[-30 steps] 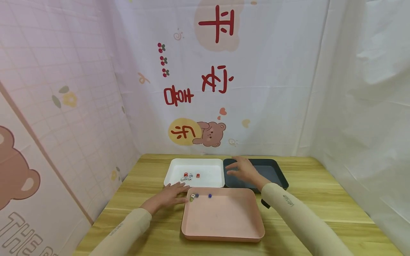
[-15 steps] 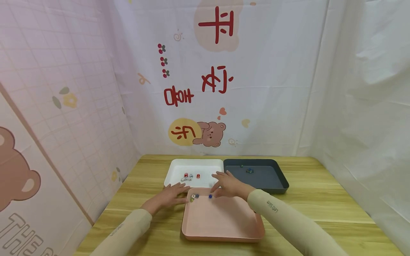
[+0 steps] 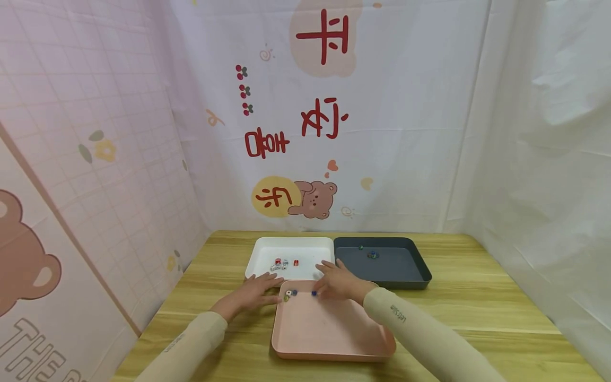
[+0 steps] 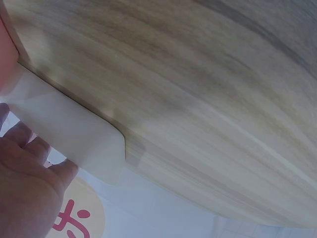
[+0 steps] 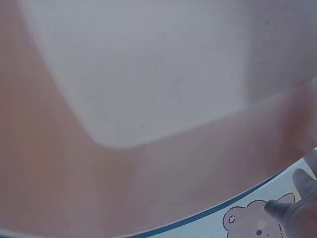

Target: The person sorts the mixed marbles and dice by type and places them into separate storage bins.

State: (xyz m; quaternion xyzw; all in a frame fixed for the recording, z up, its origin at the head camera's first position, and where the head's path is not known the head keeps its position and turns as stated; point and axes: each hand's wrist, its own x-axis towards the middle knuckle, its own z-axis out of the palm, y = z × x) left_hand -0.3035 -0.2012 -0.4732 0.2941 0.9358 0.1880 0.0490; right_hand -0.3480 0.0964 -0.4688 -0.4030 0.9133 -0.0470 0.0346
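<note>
My right hand (image 3: 339,281) reaches over the far rim of the pink tray (image 3: 334,339). Its thumb and index fingertips are right beside a small blue bead (image 3: 314,293), touching or nearly so; the frames do not show whether they pinch it. The other fingers stretch toward the white tray (image 3: 305,242). My left hand (image 3: 253,293), fingers extended, rests where the white and pink trays meet; the left wrist view shows its fingers (image 4: 64,171) over the white rim. Near its thumb, inside the pink tray, lie a white piece (image 3: 288,293), a greyish-blue bead (image 3: 294,292) and a yellow-green bead (image 3: 286,298).
Several red and whitish dice (image 3: 278,264) lie in the white tray, with one red die (image 3: 296,262) apart. The dark tray (image 3: 406,265) at back right holds several small green and blue beads (image 3: 373,255). A wooden table (image 3: 477,318) carries everything, with curtains (image 3: 406,132) behind.
My right hand has moved from above the dark tray back to the blue bead in the pink tray. Small beads now show in the dark tray. The left hand stays put.
</note>
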